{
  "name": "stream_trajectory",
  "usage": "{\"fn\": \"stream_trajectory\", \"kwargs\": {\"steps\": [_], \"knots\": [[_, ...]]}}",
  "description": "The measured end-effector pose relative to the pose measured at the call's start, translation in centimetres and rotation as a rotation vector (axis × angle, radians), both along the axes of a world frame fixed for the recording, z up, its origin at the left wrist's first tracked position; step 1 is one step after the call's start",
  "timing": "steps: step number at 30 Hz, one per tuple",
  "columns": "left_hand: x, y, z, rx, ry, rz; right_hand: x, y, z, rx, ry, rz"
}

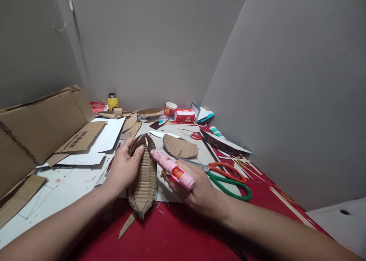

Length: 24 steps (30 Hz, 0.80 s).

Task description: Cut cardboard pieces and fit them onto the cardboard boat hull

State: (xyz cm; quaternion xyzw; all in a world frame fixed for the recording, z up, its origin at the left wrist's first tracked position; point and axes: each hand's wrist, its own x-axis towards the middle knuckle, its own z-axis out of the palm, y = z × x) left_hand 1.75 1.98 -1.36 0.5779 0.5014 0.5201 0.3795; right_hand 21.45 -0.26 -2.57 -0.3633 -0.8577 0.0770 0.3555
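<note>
A boat-shaped cardboard piece [146, 177] with raised corrugated walls and pointed ends lies lengthwise in front of me. My left hand [127, 164] is closed on its upper left wall, thumb on the inner side. In my right hand [197, 188] is a pink hot glue gun [170, 167], its nozzle at the upper right wall of the piece. My fingers underneath the gun are partly hidden. Just beyond my right hand lie large scissors [228, 175] with one orange and one green handle. Farther off sits a cut, rounded cardboard piece [180, 146].
At left stands a big cardboard box [45, 127] beside white sheets [114, 135]. Along the back are a yellow bottle [113, 101], a paper cup [170, 109] and a red box [184, 115]. Small red scissors [196, 135] and thin wooden sticks [291, 207] lie on the right.
</note>
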Motion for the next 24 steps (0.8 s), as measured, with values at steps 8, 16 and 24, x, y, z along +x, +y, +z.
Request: {"fn": "stream_trajectory", "kwargs": {"steps": [8, 16, 24], "knots": [[0.22, -0.23, 0.05, 0.049, 0.067, 0.000, -0.21, 0.13, -0.09, 0.043, 0.009, 0.022], [0.36, -0.30, -0.10, 0.076, 0.050, -0.003, -0.19, 0.16, 0.05, 0.062, -0.015, 0.007], [-0.33, -0.03, 0.23, 0.095, 0.094, 0.073, 0.60, 0.09, -0.46, 0.030, -0.043, 0.029]]}}
